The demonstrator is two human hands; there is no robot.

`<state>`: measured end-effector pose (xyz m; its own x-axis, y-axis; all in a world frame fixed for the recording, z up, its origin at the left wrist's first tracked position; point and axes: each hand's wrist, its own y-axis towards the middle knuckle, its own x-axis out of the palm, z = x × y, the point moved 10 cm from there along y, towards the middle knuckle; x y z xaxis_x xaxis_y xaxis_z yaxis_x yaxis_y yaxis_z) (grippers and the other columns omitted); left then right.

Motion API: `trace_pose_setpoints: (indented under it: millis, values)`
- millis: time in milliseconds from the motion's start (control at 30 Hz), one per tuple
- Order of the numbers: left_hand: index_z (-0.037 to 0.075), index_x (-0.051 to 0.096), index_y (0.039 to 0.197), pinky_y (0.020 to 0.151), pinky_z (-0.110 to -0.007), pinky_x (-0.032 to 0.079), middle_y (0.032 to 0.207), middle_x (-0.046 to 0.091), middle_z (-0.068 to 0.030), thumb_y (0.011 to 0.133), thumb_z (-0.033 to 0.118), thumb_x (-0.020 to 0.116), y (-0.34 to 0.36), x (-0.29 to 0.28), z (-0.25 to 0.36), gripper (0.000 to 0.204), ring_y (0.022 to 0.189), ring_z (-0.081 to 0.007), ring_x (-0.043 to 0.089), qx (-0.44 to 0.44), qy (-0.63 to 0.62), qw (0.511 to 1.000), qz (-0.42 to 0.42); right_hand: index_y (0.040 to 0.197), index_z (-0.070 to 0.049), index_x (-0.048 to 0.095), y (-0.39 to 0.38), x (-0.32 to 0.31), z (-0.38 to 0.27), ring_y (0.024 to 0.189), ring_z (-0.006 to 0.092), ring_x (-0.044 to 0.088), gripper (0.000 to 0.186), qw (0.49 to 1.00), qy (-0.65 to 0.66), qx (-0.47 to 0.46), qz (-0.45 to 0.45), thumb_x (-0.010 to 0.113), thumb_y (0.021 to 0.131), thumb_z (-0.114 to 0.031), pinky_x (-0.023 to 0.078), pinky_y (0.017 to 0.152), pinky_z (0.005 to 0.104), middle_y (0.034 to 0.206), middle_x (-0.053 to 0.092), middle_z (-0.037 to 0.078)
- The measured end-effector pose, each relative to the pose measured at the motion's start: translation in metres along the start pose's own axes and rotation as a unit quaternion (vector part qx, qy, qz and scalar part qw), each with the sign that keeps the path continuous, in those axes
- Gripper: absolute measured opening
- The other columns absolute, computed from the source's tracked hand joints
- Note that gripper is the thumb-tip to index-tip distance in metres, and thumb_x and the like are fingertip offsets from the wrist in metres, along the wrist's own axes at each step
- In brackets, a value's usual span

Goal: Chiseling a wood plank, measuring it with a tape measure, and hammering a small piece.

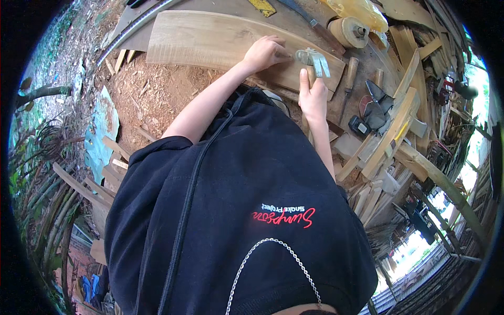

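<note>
A pale wooden board (191, 39) lies across the top of the view. My left hand (265, 52) rests on it with bent fingers drawn together at the fingertips; whatever they hold, if anything, is too small to make out. My right hand (313, 97) grips a claw hammer (320, 65) by its wooden handle, thumb up along it. The metal head is over the board's right part, just right of my left fingers.
Wood shavings (142, 89) cover the ground. A long blade (299, 13), wooden cylinder (344, 34), chisel (349, 81) and cordless power tool (367, 118) lie around the board. Timber offcuts (391, 136) pile at right; a bluish sheet (102, 136) is at left.
</note>
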<state>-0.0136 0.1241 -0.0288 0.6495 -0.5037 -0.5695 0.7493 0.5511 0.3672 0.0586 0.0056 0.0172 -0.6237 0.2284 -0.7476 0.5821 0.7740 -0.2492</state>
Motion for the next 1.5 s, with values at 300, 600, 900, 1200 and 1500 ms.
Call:
trace_pose_setpoints:
  millis: [300,600,900,1200,1500]
  values:
    - [0.010,0.068,0.079,0.072,-0.035,0.044,0.077,0.056,-0.0071,0.066,0.022,0.066,-0.001,0.002,-0.003,0.018,0.080,-0.0257,0.053,0.000,0.006,1.000,-0.006,0.093,0.003,0.054,-0.003,0.000,-0.012,0.073,0.0447,0.056,0.038,0.999,0.024,-0.044,0.009,0.049,0.087,-0.035,0.043,0.061,0.0497,0.070,0.057,0.028]
    - [0.010,0.068,0.079,0.073,-0.036,0.044,0.077,0.056,-0.0077,0.066,0.023,0.066,0.002,0.004,-0.006,0.019,0.081,-0.0257,0.054,-0.026,0.009,0.999,-0.036,0.092,0.003,0.054,-0.001,-0.004,-0.005,0.071,0.0447,0.056,0.039,0.999,0.047,0.005,0.002,0.049,0.087,-0.035,0.043,0.060,0.0494,0.069,0.056,0.028]
    - [0.014,0.069,0.080,0.082,-0.035,0.042,0.088,0.059,-0.0072,0.068,0.025,0.065,0.003,0.010,-0.009,0.017,0.090,-0.0272,0.053,-0.029,0.008,0.998,-0.047,0.083,0.005,0.052,0.009,0.000,0.008,0.051,0.0310,0.053,0.044,0.999,0.013,-0.043,0.017,0.048,0.087,-0.039,0.041,0.047,0.0402,0.054,0.052,0.018]
    - [0.010,0.068,0.076,0.075,-0.035,0.044,0.078,0.057,-0.0056,0.064,0.018,0.066,0.004,0.003,-0.004,0.014,0.083,-0.0247,0.053,-0.009,-0.004,1.000,-0.016,0.090,0.004,0.052,0.002,0.002,0.001,0.067,0.0452,0.055,0.044,1.000,0.013,-0.005,0.001,0.048,0.087,-0.039,0.042,0.059,0.0503,0.064,0.056,0.027]
    - [0.009,0.068,0.076,0.071,-0.035,0.045,0.073,0.057,-0.0076,0.065,0.019,0.067,0.007,-0.003,0.004,0.015,0.076,-0.0269,0.055,0.024,-0.027,0.999,0.017,0.079,0.000,0.048,0.015,0.008,0.028,0.034,0.0104,0.045,0.039,0.998,0.061,-0.019,0.016,0.049,0.088,-0.038,0.033,0.032,0.0253,0.047,0.045,0.002]
